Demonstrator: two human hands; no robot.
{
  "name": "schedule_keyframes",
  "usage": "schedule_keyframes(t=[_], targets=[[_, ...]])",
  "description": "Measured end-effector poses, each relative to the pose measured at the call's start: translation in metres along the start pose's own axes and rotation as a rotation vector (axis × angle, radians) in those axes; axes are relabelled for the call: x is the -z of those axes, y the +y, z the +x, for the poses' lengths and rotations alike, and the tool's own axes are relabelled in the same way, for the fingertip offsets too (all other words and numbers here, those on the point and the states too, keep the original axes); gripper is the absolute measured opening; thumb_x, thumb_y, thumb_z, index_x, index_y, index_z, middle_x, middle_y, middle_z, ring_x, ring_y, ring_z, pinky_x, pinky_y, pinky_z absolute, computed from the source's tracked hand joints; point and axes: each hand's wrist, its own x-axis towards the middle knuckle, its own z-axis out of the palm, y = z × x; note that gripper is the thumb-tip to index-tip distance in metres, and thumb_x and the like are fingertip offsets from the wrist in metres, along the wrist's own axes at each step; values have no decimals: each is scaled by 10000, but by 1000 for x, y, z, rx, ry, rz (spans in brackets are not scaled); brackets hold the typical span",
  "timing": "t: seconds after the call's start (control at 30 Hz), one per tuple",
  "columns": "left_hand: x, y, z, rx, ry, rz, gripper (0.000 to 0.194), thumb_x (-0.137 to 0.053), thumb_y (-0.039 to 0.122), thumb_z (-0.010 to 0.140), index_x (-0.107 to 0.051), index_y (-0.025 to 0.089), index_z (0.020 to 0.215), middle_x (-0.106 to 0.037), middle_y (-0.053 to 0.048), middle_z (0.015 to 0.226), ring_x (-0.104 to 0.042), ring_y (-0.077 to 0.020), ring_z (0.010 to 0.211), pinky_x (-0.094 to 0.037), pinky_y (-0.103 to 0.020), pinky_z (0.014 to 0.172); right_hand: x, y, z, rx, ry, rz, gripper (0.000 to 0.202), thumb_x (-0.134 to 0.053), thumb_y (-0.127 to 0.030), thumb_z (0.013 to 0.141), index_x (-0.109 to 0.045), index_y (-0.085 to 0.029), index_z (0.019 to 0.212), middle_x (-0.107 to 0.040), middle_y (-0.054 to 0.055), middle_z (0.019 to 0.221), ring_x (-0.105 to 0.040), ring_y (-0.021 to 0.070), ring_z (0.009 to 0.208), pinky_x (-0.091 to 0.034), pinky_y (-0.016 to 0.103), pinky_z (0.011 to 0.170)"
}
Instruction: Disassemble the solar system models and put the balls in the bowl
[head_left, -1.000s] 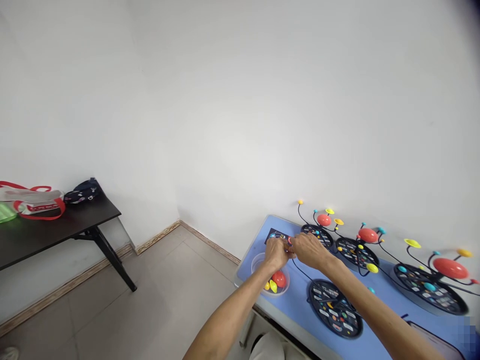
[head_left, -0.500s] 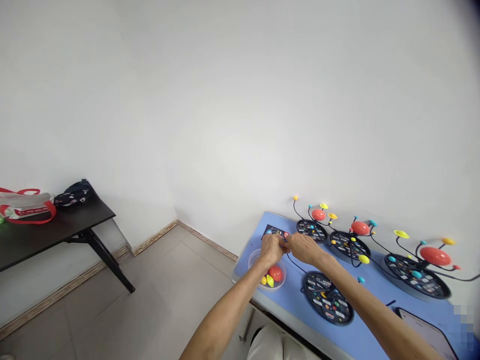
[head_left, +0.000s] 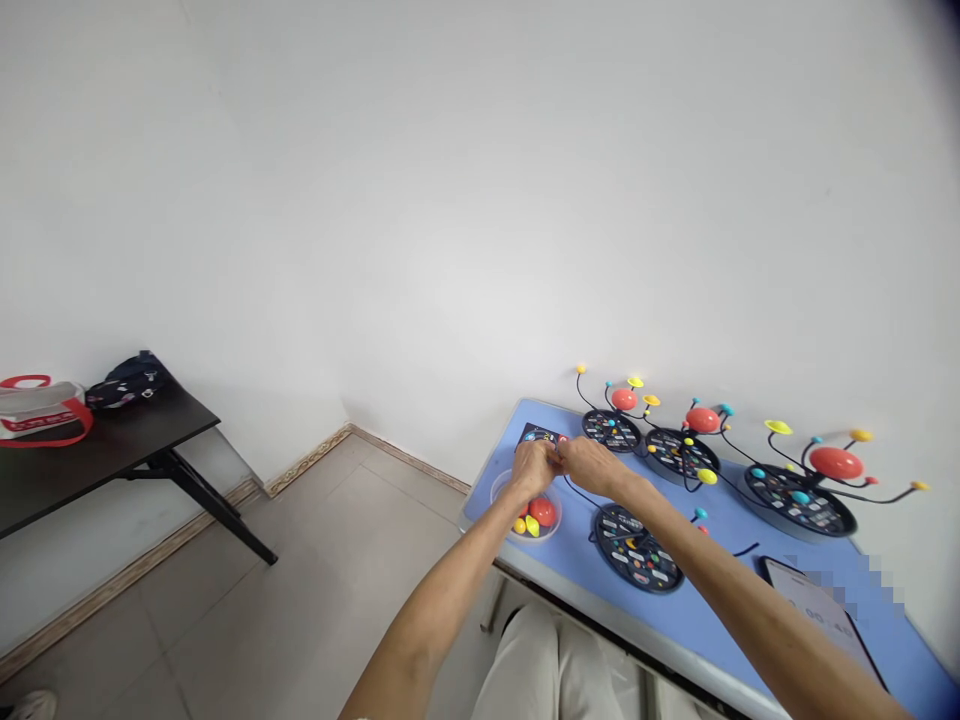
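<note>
My left hand [head_left: 534, 468] and my right hand [head_left: 594, 466] meet fingertip to fingertip above the far left of the blue table. Both are closed in a pinch. From beneath the joined fingers a thin black curved rod [head_left: 585, 492] runs to a round black base [head_left: 637, 548] printed with planets. The rod's end and whatever is in my left fingers are hidden. Just below my left hand stands a clear round tub [head_left: 556, 527] with red balls [head_left: 542, 513], a yellow-orange ball [head_left: 519, 525] and a yellow ringed planet [head_left: 532, 526].
Three solar system models with red suns [head_left: 624, 399] [head_left: 703, 420] [head_left: 836, 463] line the wall. A dark printed card [head_left: 536, 433] lies behind my hands. At right lies a phone [head_left: 817, 605], partly behind my right forearm. A black table [head_left: 180, 415] with bags stands far left.
The view has shifted slightly, so the table and models sit higher and further left. My hands stay pinched together at the rod's end. More of the phone shows.
</note>
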Motion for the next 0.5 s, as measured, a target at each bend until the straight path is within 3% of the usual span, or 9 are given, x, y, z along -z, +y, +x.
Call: schedule_keyframes(t=[0.3,0.5], targets=[[-8,-13,7,-45,-12,-22,88,-712,141,774,-770,207,765,-767,-5,918,-669,-144,845,-496,-223,799,-9,16,1,113,55,49,299,-487,34,761,-688,-134,905,-715,125,950,-660,195,859,-367,233,658],[-6,-12,8,-77,-20,-16,82,-705,167,785,-780,201,792,-762,-11,932,-672,-146,868,-490,-230,832,-17,19,2,45,104,94,242,-456,-57,863,-656,-132,976,-717,120,972,-659,191,906,-370,229,691]])
